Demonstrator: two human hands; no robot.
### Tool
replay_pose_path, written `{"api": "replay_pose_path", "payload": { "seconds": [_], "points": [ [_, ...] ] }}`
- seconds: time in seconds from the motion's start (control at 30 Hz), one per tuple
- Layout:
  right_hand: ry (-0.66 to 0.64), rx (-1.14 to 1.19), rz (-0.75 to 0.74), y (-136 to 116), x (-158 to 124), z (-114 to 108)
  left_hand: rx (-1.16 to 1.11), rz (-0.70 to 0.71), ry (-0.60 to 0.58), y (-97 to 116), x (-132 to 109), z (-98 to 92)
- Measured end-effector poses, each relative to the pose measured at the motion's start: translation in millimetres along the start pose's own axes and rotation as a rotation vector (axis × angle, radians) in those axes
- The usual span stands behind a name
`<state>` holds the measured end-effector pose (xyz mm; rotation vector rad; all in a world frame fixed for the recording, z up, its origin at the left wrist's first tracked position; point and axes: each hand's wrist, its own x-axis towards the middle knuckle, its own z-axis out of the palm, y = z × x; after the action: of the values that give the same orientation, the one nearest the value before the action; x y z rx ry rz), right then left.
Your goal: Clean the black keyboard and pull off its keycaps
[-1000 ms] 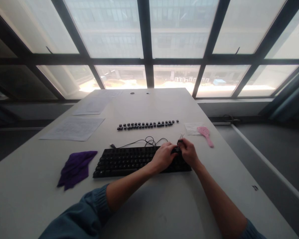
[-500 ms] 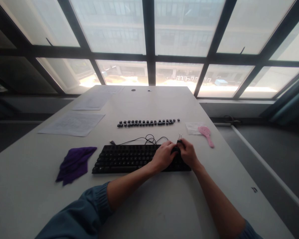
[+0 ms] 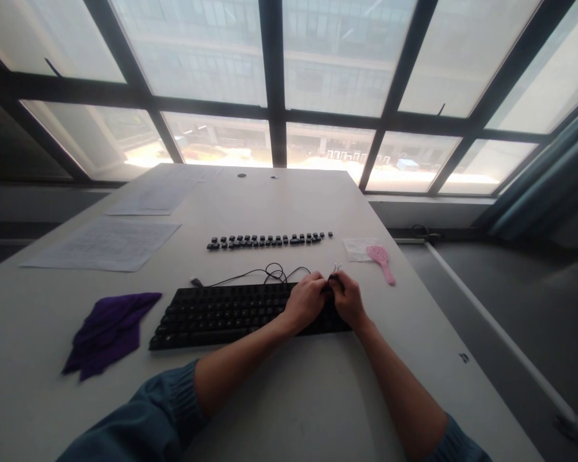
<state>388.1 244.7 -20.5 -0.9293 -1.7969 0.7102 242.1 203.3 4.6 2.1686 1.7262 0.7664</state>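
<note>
A black keyboard [image 3: 221,314] lies on the white table, its right part under my hands. My left hand [image 3: 307,300] is closed over that part, its fingertips meeting those of the other hand; what they pinch is too hidden to name. My right hand [image 3: 347,298] grips a small dark tool [image 3: 336,274] with thin wire prongs pointing away from me. Beyond the keyboard, small black keycaps [image 3: 270,241] stand in two rows. The keyboard's cable [image 3: 275,274] lies coiled behind it.
A purple cloth [image 3: 108,330] is left of the keyboard. Paper sheets [image 3: 103,244] lie at the far left. At the right a pink hairbrush [image 3: 380,260] partly covers a clear plastic bag [image 3: 356,249]. Tall windows rise behind the table [image 3: 313,199].
The view has shifted and tilted slightly, so most things appear further left. My hands stay together over the keyboard's right part, with the pronged tool still in my right hand.
</note>
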Motion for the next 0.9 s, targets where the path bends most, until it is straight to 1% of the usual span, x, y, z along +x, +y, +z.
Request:
{"api": "replay_pose_path", "payload": {
  "seconds": [0.13, 0.33, 0.47, 0.53, 0.7, 0.83, 0.9],
  "points": [
    [0.013, 0.020, -0.011, 0.7, -0.6, 0.6, 0.016, 0.018, 0.017, 1.4, -1.0, 3.9],
    [0.040, 0.037, -0.046, -5.2, -0.2, -2.1, -0.010, 0.063, 0.039, 0.0, -0.2, 9.8],
    [0.114, 0.042, -0.018, -9.5, 1.3, -4.2, -0.025, 0.110, 0.091, -0.1, 0.8, 8.9],
    [0.131, 0.046, -0.015, -11.3, 2.3, -4.6, -0.039, 0.129, 0.111, -0.4, 1.2, 8.7],
    [0.116, 0.009, -0.022, -12.5, 3.5, -4.4, -0.142, 0.125, 0.113, -0.9, 1.1, 8.6],
    [0.177, 0.005, 0.019, -9.3, 3.1, -4.2, -0.227, 0.115, 0.123, 1.2, -0.2, 4.5],
    [0.203, 0.011, 0.050, -8.3, 3.4, -4.1, -0.211, 0.145, 0.122, 2.0, 0.0, 2.0]
  ]
}}
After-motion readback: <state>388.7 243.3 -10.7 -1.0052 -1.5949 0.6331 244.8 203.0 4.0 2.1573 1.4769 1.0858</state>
